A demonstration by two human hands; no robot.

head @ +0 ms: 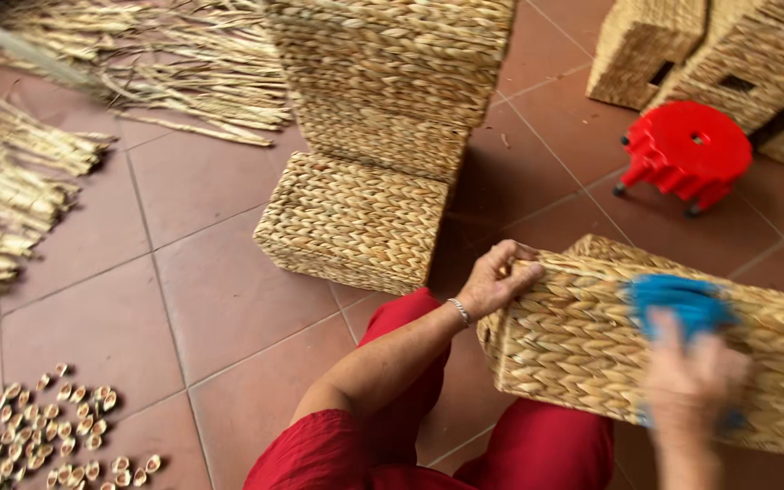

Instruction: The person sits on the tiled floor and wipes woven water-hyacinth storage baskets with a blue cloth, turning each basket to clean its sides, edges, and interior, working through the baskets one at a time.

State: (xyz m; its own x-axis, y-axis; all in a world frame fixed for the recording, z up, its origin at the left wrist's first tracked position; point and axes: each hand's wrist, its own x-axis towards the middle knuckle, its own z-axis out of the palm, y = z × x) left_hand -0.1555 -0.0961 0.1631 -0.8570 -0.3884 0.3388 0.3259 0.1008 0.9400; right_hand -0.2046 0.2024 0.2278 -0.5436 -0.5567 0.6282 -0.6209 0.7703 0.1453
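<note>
A woven straw basket [583, 345] lies on its side across my lap, which is covered by red trousers. My left hand [499, 279] grips its upper left corner, and a thin bracelet shows at the wrist. My right hand [693, 381] is blurred by motion and presses a blue brush or cloth [682, 304] against the basket's side. The lower part of the blue thing is hidden behind the hand.
A stack of woven baskets [383, 136] stands ahead on the red tile floor. More baskets [728, 54] sit at the top right behind a red plastic stool [687, 150]. Dried straw bundles [11, 181] lie at left, and several small rolled pieces [38, 436] at bottom left.
</note>
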